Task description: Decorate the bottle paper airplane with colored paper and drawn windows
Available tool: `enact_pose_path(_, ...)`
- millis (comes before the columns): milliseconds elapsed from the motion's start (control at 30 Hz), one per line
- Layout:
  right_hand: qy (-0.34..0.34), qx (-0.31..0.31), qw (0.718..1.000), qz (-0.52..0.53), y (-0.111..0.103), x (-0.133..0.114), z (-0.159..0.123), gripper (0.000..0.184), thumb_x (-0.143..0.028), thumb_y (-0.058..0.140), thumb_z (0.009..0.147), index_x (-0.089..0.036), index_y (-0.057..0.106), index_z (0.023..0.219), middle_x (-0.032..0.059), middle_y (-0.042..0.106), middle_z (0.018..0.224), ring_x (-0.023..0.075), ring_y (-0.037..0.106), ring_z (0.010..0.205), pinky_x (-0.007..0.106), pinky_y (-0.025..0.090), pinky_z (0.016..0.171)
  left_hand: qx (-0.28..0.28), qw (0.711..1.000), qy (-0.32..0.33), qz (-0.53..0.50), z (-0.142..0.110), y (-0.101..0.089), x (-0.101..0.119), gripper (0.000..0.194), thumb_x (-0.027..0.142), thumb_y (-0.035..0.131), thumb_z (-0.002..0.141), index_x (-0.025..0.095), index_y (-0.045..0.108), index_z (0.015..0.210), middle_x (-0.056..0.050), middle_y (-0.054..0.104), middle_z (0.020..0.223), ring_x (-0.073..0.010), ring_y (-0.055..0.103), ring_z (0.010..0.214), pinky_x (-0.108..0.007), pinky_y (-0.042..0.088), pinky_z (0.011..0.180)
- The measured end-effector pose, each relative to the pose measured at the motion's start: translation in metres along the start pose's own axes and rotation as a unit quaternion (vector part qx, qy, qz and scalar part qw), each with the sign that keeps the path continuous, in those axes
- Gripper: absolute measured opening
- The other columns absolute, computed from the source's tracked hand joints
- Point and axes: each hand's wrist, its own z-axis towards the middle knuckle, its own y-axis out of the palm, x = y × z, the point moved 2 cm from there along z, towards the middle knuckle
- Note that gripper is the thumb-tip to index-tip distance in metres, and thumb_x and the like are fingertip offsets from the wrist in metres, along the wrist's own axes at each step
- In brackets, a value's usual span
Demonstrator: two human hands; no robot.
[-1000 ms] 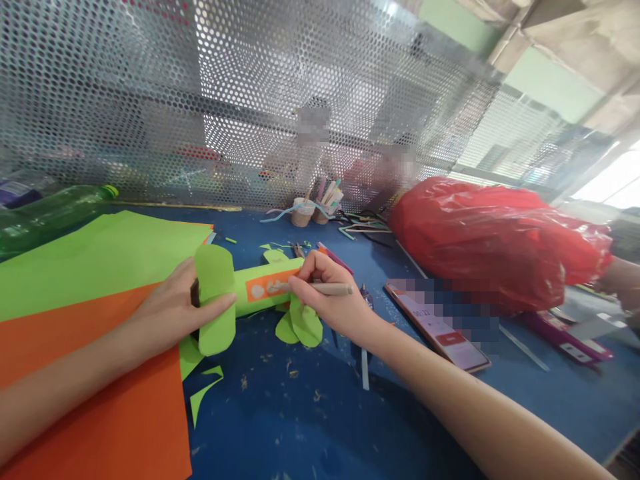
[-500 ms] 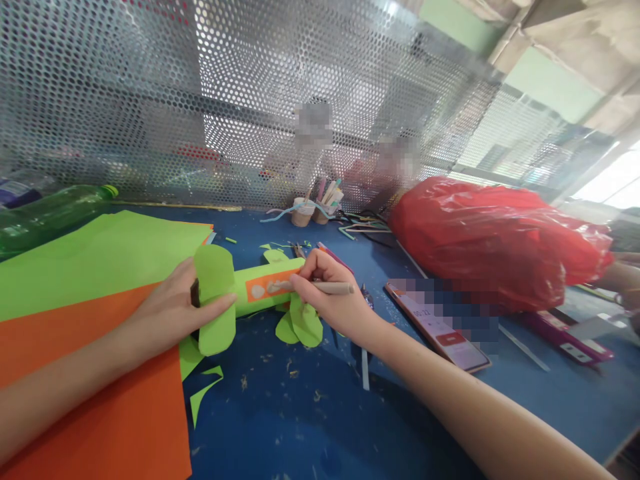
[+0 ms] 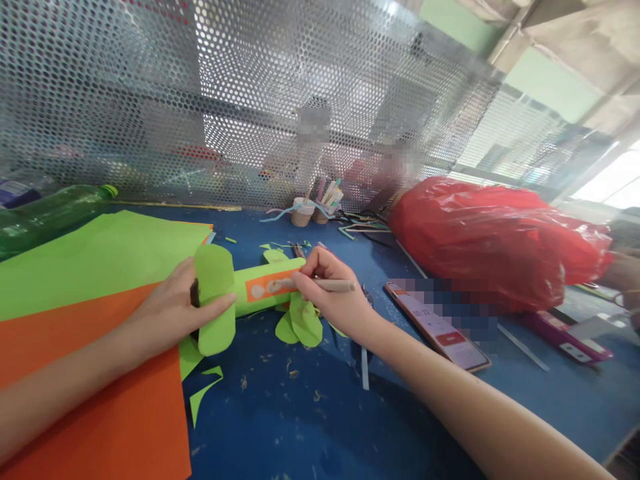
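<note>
A light green paper tube [image 3: 241,303] lies across the table, with rounded green flaps at its left end and an orange strip [image 3: 254,281] along its side. My left hand [image 3: 173,300] is closed on the tube's left end, the index finger and thumb pressing the green flap [image 3: 215,267]. Pinched in the fingers of my right hand [image 3: 333,267] is a pale pen-like stick [image 3: 336,285], its tip at the orange strip. Pale round marks [image 3: 257,291] show on the strip. Green rounded paper pieces [image 3: 305,323] sit under the tube's right end.
Green sheets [image 3: 125,250] and an orange sheet [image 3: 140,400] lie at the left, a green bottle [image 3: 55,213] behind them. Cups of pens [image 3: 303,213] stand at the back by a perforated metal panel [image 3: 240,100]. A phone [image 3: 435,327] and a red plastic bag [image 3: 490,247] are at right.
The stick's tip and my right hand have shifted very slightly on the orange strip. My left hand and the tube keep their place.
</note>
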Motion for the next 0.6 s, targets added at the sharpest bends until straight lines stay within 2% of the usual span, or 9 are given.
enact_pose_path(200,-0.003,0.000,1.000,-0.009,0.0006,0.0008,0.0005,0.024,-0.027,0.062,0.083,-0.022,0.042,0.071,-0.0085,0.042,0.059,0.0069,0.032,0.049,0.023,0.026,0.046,0.004,1.000,0.005,0.005,-0.0009,-0.0013,0.0038,0.073,0.071,0.059,0.071,0.026,0.051,0.128,-0.008,0.061,0.125,-0.0336,0.061,0.109,-0.045,0.050,0.087)
enact_pose_path(367,0.001,-0.003,1.000,-0.007,-0.0001,0.0004,0.0009,0.023,-0.028,0.061,0.084,-0.022,0.042,0.072,-0.0079,0.043,0.061,0.0075,0.036,0.051,0.023,0.029,0.048,0.001,1.000,0.016,0.021,-0.0031,-0.0026,0.0068,0.071,0.071,0.057,0.074,0.027,0.050,0.129,-0.008,0.061,0.121,-0.0345,0.061,0.109,-0.049,0.048,0.092)
enact_pose_path(600,0.010,0.000,1.000,-0.001,-0.0012,-0.0016,0.0012,0.022,-0.028,0.060,0.084,-0.022,0.042,0.071,-0.0070,0.046,0.061,0.0084,0.038,0.051,0.024,0.030,0.049,0.002,1.000,0.009,0.020,-0.0032,-0.0028,0.0075,0.071,0.070,0.058,0.073,0.027,0.052,0.129,-0.008,0.062,0.123,-0.0332,0.063,0.105,-0.044,0.052,0.085)
